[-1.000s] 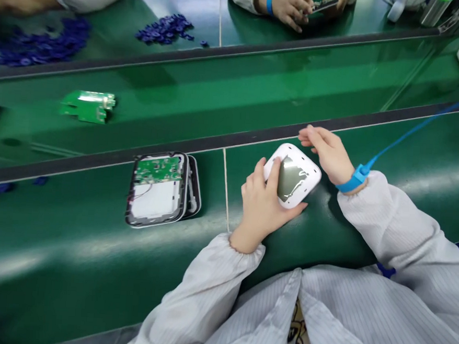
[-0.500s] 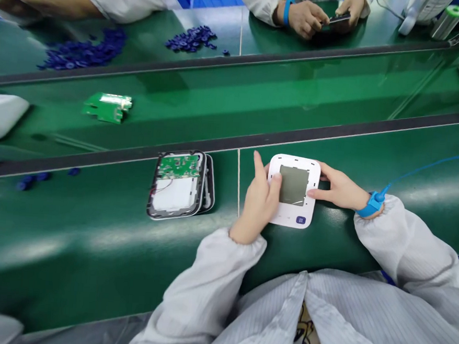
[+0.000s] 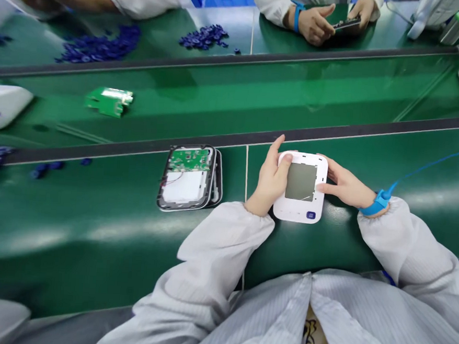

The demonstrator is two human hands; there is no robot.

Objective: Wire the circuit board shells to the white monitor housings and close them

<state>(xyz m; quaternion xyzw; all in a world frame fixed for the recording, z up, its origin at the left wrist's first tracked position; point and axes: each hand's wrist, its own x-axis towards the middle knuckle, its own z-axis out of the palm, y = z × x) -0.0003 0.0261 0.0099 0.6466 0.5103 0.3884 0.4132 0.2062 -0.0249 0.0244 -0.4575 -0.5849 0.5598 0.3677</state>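
Between my two hands is a white device housing (image 3: 298, 211) with a grey display window and a dark blue button at its lower right. My left hand (image 3: 270, 182) grips its left edge, thumb on the front by the window's upper left, index finger pointing up. My right hand (image 3: 344, 184) holds the right edge, thumb on the front beside the window, other fingers hidden behind. To the left lie stacked open housings (image 3: 186, 192), the top one carrying a green circuit board (image 3: 191, 160), a white panel and thin red wires.
On the middle strip lie a loose green circuit board (image 3: 109, 102) and a white device (image 3: 4, 106). Blue buttons (image 3: 205, 36) are heaped across the bench, others (image 3: 47, 168) nearer left. Opposite, a person's hands (image 3: 314, 26) hold a dark part. A blue cord (image 3: 430, 166) runs from my right wristband.
The view has shifted a little. My left thumb has moved up along the housing toward the window's upper left corner. Both hands keep their hold. Across the bench, the person's fingers have spread.
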